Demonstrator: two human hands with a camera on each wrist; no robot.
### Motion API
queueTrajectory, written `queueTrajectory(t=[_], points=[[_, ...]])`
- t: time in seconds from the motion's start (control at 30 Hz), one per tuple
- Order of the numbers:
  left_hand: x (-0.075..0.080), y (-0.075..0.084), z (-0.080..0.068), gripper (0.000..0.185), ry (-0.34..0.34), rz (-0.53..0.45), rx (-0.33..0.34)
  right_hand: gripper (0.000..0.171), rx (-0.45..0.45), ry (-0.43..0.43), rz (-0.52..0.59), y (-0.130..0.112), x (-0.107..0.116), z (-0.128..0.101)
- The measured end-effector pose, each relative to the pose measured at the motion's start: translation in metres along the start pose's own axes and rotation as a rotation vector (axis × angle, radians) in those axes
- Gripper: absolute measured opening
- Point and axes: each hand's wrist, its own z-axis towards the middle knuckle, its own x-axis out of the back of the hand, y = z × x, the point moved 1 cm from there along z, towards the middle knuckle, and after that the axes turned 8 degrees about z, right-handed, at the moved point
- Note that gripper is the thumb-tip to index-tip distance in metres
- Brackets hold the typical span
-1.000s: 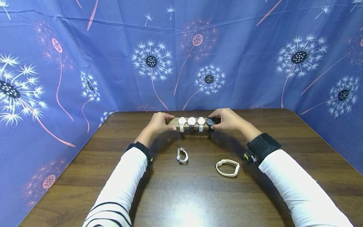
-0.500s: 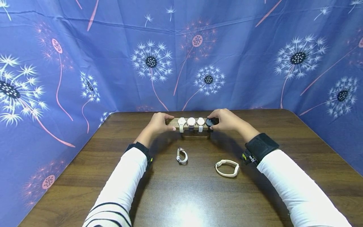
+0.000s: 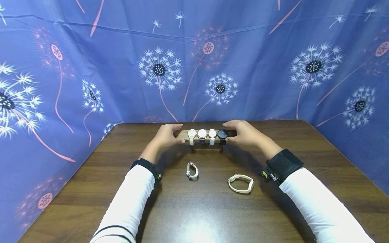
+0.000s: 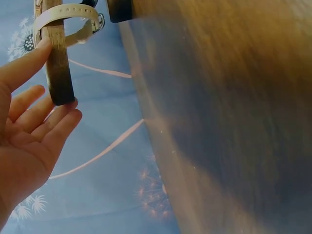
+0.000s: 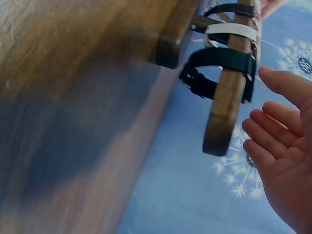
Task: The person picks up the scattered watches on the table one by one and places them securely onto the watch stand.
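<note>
A wooden watch stand [image 3: 183, 134] with a raised bar stands at the table's back. Along the bar sit several watches: a cream-strapped watch [image 3: 191, 134], a dark-strapped one with a pale dial [image 3: 202, 134], a white-strapped one [image 3: 212, 134] and a black watch [image 3: 223, 134]. My left hand [image 3: 164, 137] holds the bar's left end, its thumb against the bar beside the cream strap [image 4: 58, 13] in the left wrist view. At the other end my right hand [image 3: 247, 134] is spread; in the right wrist view its fingers [image 5: 273, 131] are apart from the bar [image 5: 226, 107].
On the brown wooden table [image 3: 170, 209], in front of the stand, lie a small white-strapped watch [image 3: 192, 170] and a cream band [image 3: 240, 184]. A blue cloth with dandelion prints [image 3: 194, 50] hangs behind and along the sides.
My right hand has eased slightly away from the bar's right end, showing more of the black watch. The left hand stays at its end. The head view has shifted a little.
</note>
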Motion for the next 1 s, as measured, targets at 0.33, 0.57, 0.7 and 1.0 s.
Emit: queueTrajectory(t=[0.33, 0.57, 0.7, 1.0], points=[[0.017, 0.003, -0.02, 0.054, 0.085, 0.139, -0.085, 0.041, 0.085, 0.091, -0.009, -0.003, 0.019, -0.022], [0.018, 0.009, -0.041, 0.046, 0.028, 0.123, -0.13, 0.033, 0.075, 0.098, 0.058, -0.007, 0.018, -0.047], [0.016, 0.017, -0.051, 0.041, -0.003, 0.098, -0.168, 0.03, 0.054, 0.028, 0.107, -0.013, 0.017, -0.057], [0.007, 0.031, -0.064, 0.031, -0.123, 0.01, -0.177, 0.026, 0.013, -0.138, 0.184, -0.032, 0.013, -0.07]])
